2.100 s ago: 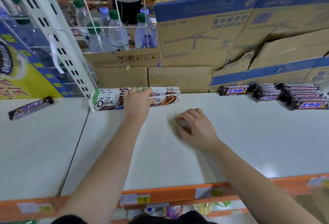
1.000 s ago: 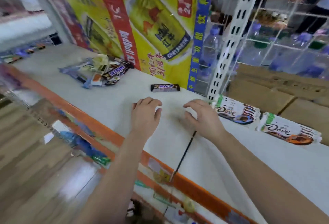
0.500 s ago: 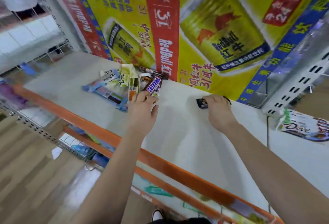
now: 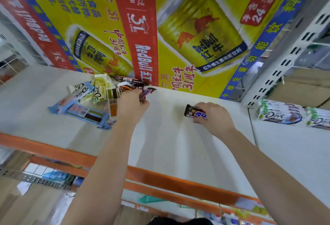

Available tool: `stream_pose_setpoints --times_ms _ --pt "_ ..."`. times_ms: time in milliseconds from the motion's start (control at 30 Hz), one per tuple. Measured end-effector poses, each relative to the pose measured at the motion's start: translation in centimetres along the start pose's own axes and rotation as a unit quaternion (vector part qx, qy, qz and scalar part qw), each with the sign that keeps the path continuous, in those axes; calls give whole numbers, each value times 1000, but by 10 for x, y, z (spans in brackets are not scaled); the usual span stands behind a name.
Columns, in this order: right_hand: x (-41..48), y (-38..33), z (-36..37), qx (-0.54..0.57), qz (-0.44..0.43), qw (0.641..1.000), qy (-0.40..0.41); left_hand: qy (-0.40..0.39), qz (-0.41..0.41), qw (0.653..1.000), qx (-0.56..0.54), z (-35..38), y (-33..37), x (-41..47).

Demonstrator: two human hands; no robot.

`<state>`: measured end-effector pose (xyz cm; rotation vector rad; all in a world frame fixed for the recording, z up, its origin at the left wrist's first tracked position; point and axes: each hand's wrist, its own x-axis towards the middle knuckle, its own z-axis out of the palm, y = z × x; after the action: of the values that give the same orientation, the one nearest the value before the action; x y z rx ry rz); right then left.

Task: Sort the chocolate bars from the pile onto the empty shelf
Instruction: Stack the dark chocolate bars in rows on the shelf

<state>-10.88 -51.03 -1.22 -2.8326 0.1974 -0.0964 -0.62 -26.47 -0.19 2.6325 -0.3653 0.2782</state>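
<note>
A loose pile of chocolate bars [image 4: 92, 98], Dove wrappers in white, blue and yellow mixed with dark ones, lies at the back left of the white shelf [image 4: 175, 149]. At the pile's right edge my left hand [image 4: 131, 107] grips a dark Snickers bar [image 4: 146, 93], tilted upward. To the right, my right hand [image 4: 213, 117] holds a second dark Snickers bar [image 4: 195, 113] just above the shelf. Sorted white Dove bars [image 4: 280, 114] lie in a row on the adjoining shelf at the far right.
A yellow and red Red Bull banner [image 4: 160, 33] forms the back wall behind the pile. A white perforated upright [image 4: 285, 55] divides the two shelves. The orange front rail [image 4: 169, 180] runs along the shelf's near edge, with lower shelves below it.
My view swung left from the sorted Dove row to the pile. My left hand reached the pile and took a Snickers bar; my right hand picked up the lone dark bar from the shelf.
</note>
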Motion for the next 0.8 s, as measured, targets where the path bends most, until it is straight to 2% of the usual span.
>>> stream_pose_setpoints --times_ms 100,200,333,433,600,700,800 --pt "-11 13 -7 60 40 997 -13 17 36 998 -39 0 25 -9" --pt "-25 32 -16 85 38 995 -22 4 27 988 -150 10 51 -23" --pt "-59 67 -31 94 62 994 9 -88 0 941 -328 33 88 -44" --pt "-94 98 -47 111 94 988 42 -128 -4 907 -401 47 129 -64" --pt "-163 164 -77 145 120 978 92 -160 2 868 -469 72 214 -107" --pt "-208 205 -94 160 126 972 115 -153 -14 875 -458 90 263 -134" --pt "-251 246 -110 195 161 957 145 -110 -26 883 -456 105 312 -157"
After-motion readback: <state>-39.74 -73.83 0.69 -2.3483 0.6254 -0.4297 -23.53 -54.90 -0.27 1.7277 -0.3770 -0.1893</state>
